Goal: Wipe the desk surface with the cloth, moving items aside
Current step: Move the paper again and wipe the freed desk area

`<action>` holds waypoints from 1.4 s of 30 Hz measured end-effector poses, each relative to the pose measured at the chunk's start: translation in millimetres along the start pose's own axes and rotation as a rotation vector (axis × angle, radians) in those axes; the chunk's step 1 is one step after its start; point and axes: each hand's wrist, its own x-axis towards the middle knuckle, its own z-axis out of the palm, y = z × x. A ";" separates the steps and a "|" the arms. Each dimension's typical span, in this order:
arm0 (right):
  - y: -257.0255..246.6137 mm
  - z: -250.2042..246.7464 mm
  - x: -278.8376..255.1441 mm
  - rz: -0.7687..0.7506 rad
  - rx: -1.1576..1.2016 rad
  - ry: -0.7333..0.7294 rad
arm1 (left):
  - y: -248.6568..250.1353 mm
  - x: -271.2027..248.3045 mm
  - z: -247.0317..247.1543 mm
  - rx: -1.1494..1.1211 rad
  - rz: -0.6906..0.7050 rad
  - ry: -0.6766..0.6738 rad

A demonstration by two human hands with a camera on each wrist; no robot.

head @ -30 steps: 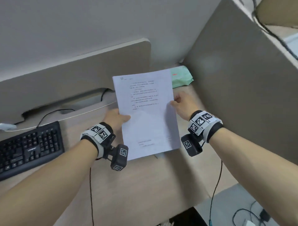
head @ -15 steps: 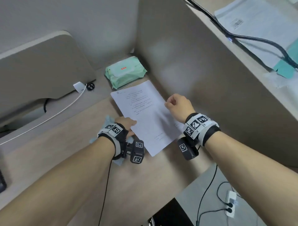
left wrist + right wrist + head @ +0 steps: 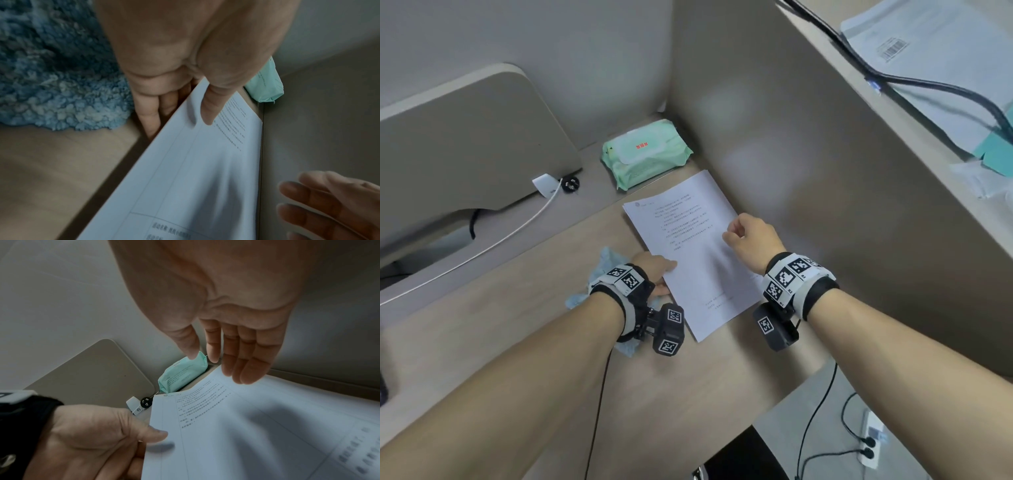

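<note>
Printed sheet point(image 3: 690, 250) low over the worktop point(image 3: 544, 329), near the right-hand partition point(image 3: 808, 164), far corner close to the green wipes pack point(image 3: 645, 152). Wipes pack closed, flap down, lying in the back corner against the partition; contents hidden.

Left hand point(image 3: 654, 274) pinching the sheet's left edge: thumb point(image 3: 209, 105) on top of the paper, fingers point(image 3: 150, 116) below the edge. Whether the sheet's underside touches the worktop cannot be told; in the left wrist view that edge sits raised, with a dark shadow beneath.

Right hand point(image 3: 750, 240) over the sheet's right edge, fingers relaxed and slightly bent, holding nothing. In the right wrist view, fingertips point(image 3: 246, 369) just above the paper's far edge, thumb apart from the fingers; contact with the paper unclear.

Blue fluffy cloth point(image 3: 602, 270) lying crumpled on the worktop, under and beside the left wrist, just left of the sheet; not gripped by either hand.

White charger point(image 3: 546, 185) with a white cable and a black plug point(image 3: 570, 185) at the foot of the back panel point(image 3: 465, 144), left of the wipes pack. Both forearms reaching forward, wrists banded with marker-tagged straps.
</note>
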 end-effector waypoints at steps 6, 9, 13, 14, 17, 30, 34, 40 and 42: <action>-16.0 13.4 -1.7 -0.018 -0.031 -0.029 | -4.4 -14.9 -21.6 -0.111 0.017 -0.091; -36.0 26.9 -2.9 -0.056 -0.049 -0.058 | -3.8 -27.1 -54.7 -0.035 0.043 -0.088; -68.9 60.4 -8.0 -0.094 -0.085 -0.146 | -16.6 -31.6 -113.3 0.086 0.079 0.012; -76.2 69.7 -11.4 -0.108 -0.099 -0.183 | -23.1 -30.4 -128.2 0.114 0.112 0.098; -96.9 101.9 -25.8 -0.180 -0.205 -0.321 | -49.2 -24.2 -175.6 0.374 0.202 0.371; -96.2 236.3 -70.5 -0.470 -0.899 -0.332 | -141.2 -10.8 -294.4 0.927 0.183 0.434; -85.5 204.4 -41.5 -0.411 -0.928 -0.295 | -150.7 -9.1 -300.8 0.968 0.228 0.445; -145.8 224.2 -21.0 -0.302 -0.836 -0.219 | -161.0 -9.7 -305.6 1.005 0.253 0.457; -159.8 246.6 -35.9 -0.428 -0.846 -0.305 | -161.9 -11.3 -307.1 0.999 0.247 0.453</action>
